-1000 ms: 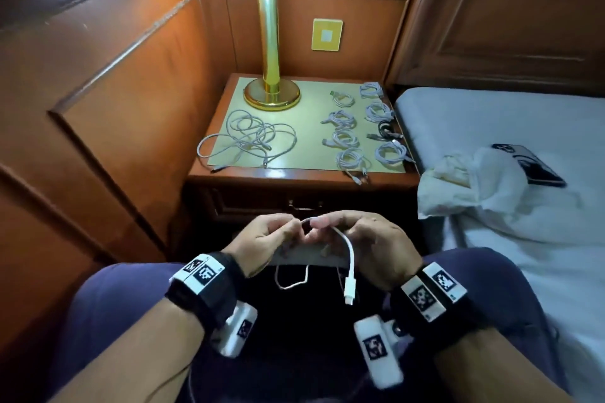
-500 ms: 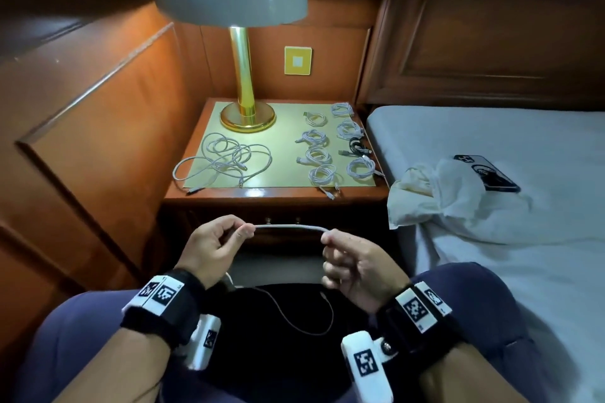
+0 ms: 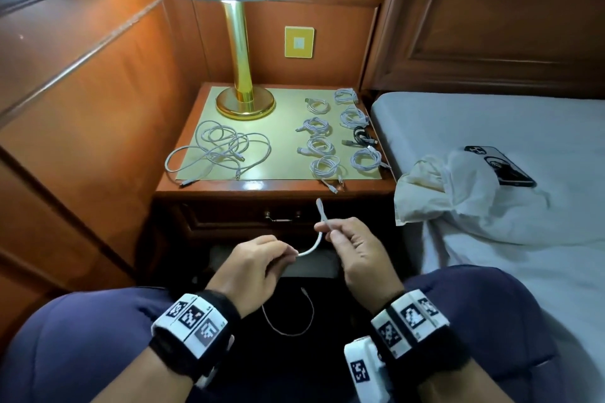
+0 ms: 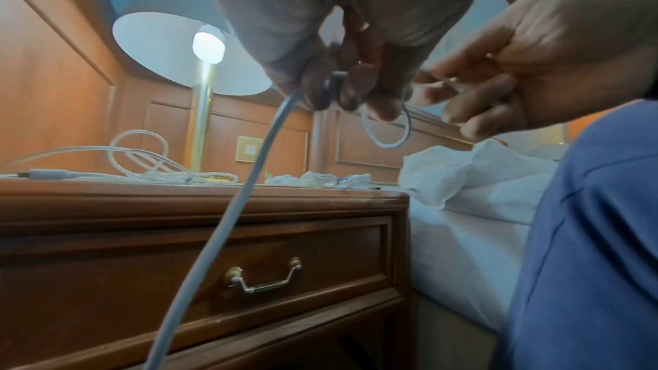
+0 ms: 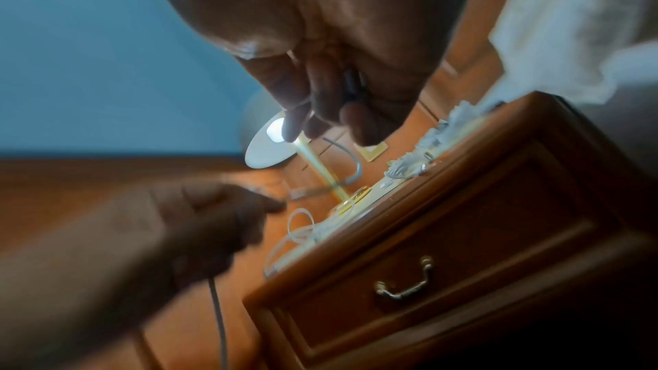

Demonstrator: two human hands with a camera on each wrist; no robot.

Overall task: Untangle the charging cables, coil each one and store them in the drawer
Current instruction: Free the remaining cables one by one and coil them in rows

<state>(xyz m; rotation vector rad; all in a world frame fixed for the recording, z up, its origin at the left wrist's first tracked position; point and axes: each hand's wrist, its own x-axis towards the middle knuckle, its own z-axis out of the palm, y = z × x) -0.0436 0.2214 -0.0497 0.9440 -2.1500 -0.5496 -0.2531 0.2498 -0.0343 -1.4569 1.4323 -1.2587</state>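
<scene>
A bed with a white sheet is seen at the right, a dark wooden headboard behind it. A crumpled white cloth lies on the near bed edge, with a phone in a dark case beside it; markings on the case are not legible.

The bedside counter stands between the bed and a wood-panelled wall. Its drawer is closed, the brass handle hanging down. A lamp with a brass stem is lit at the counter's rear. A yellow wall plate is noted behind it; no writing can be read.

On the counter's left, a loose tangle of white cables is spread. On the right, coiled cables are laid in two rows, one of them black.

Over the lap, a white cable is held between both hands. The left hand is pinched on it, the slack hanging below the fist. The right hand is pinched near one end, the connector pointing up. Black-and-white square code markers are worn on both wrists; no text is legible.
</scene>
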